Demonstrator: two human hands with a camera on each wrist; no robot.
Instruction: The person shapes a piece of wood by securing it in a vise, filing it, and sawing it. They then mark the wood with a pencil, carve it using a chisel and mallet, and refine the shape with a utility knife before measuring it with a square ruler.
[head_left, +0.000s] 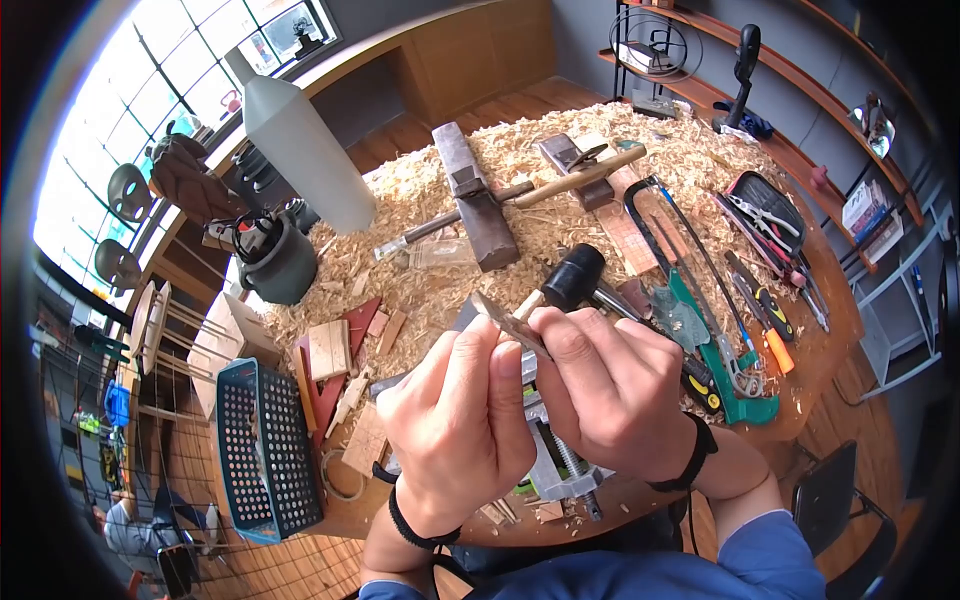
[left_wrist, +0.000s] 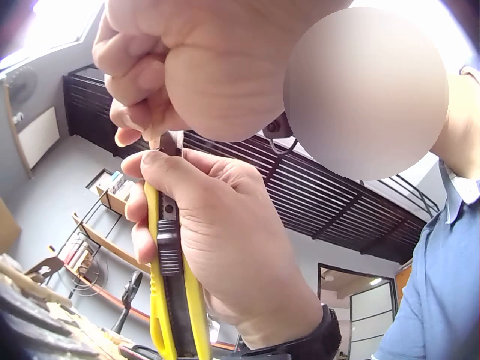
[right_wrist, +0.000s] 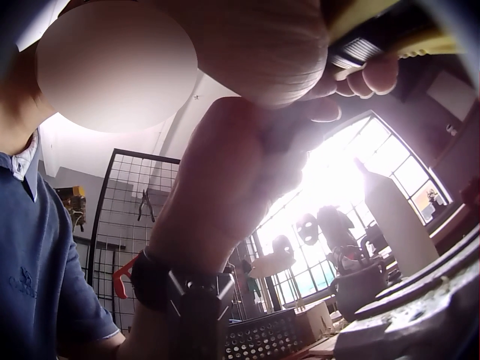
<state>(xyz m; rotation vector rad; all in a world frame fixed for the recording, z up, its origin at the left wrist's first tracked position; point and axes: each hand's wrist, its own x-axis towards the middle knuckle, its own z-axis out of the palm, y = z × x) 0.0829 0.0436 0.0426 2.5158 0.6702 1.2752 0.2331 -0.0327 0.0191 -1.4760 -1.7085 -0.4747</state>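
Note:
In the head view both hands meet over the bench's front edge. My left hand [head_left: 460, 430] pinches a small pale wood piece [left_wrist: 155, 139], mostly hidden by its fingers. My right hand [head_left: 615, 390] grips a yellow and black utility knife [left_wrist: 169, 255], thumb near the blade end. The short blade [left_wrist: 172, 141] lies against or just beside the wood; contact cannot be told. A thin brownish piece [head_left: 508, 322] shows between the fingertips in the head view. Beneath the hands sits a metal vise [head_left: 560, 465]. The right wrist view shows the left hand [right_wrist: 225, 172] backlit and dark.
Shavings [head_left: 400, 290] cover the bench. Behind the hands are a black mallet [head_left: 575, 277] and wooden planes [head_left: 478, 210]. A hacksaw [head_left: 690, 240], pliers and other tools lie right; a perforated basket [head_left: 265, 450], a pot [head_left: 280, 265] and a white bottle [head_left: 310, 150] stand left.

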